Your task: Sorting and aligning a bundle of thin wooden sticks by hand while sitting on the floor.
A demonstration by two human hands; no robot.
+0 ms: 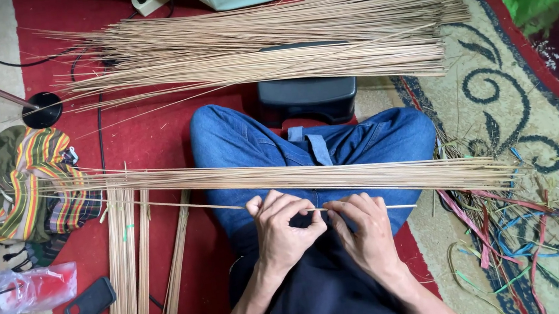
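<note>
I sit cross-legged in blue jeans (244, 140) on a red patterned carpet. My left hand (284, 227) and my right hand (364, 227) both pinch one thin pale stick (398, 206) that lies across my lap, its left end reaching out past my knee. Just beyond my hands a long bundle of the same thin sticks (308, 175) rests across my legs, running from far left to right.
A larger pile of sticks (269, 40) lies further off over a black stool (308, 97). Short stick bunches (126, 258) lie at left, beside a striped cloth (36, 181), a plastic bag (25, 290) and a dark phone (89, 303). Coloured strips (508, 231) litter the right.
</note>
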